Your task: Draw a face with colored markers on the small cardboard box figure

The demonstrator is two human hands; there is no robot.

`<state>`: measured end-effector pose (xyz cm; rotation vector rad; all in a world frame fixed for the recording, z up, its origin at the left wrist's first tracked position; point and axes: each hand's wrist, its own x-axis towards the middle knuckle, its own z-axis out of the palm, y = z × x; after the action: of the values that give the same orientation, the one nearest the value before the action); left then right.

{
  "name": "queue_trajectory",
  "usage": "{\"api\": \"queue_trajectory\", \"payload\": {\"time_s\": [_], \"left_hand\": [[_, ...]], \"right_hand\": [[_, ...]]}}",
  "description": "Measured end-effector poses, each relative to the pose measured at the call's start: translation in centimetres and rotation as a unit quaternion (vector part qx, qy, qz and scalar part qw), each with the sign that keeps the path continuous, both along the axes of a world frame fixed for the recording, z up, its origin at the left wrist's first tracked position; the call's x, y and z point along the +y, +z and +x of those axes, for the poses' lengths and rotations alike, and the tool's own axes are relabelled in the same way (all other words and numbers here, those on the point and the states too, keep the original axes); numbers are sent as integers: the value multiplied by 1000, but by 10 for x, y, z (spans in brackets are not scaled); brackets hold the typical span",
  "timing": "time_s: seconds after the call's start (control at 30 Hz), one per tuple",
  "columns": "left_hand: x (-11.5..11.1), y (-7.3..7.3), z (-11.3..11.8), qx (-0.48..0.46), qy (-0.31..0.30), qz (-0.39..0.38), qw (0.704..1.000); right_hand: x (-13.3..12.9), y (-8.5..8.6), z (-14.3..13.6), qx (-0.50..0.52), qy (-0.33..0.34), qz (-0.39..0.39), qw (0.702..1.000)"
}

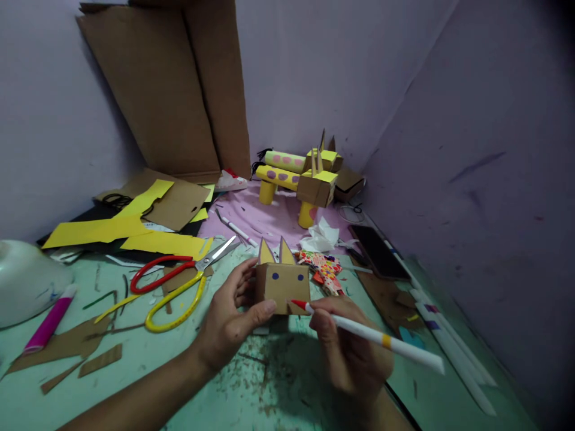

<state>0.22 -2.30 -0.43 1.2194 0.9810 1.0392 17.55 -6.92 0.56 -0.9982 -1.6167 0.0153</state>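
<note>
My left hand grips a small cardboard box head by its left side, thumb across the lower front. Two pointed ears with yellow faces stand on its top, and two dark blue dots sit on the front panel. In my right hand is a white marker with an orange band. Its red tip is at the lower right of the front panel, by a faint mark; whether it touches cannot be made out. A patterned scrap lies just behind the box.
Scissors lie open at left, near yellow paper and cardboard scraps. A magenta tube is at far left. Two cardboard-and-paper animals stand behind. A phone and white markers lie at right.
</note>
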Motion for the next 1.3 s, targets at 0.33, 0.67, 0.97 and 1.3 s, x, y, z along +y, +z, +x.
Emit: {"api": "queue_trajectory", "payload": {"time_s": [0.33, 0.67, 0.97, 1.3], "left_hand": [[-4, 13, -17, 180, 191, 243, 934], [-28, 20, -12, 570, -231, 326, 717], [-18, 21, -15, 289, -123, 89, 945], [-9, 24, -8, -193, -8, -264, 945]], "right_hand": [[7, -1, 8, 303, -34, -110, 946], [7, -11, 12, 345, -17, -161, 925], [0, -11, -4, 321, -17, -169, 932], [-14, -9, -18, 104, 124, -105, 981]]}}
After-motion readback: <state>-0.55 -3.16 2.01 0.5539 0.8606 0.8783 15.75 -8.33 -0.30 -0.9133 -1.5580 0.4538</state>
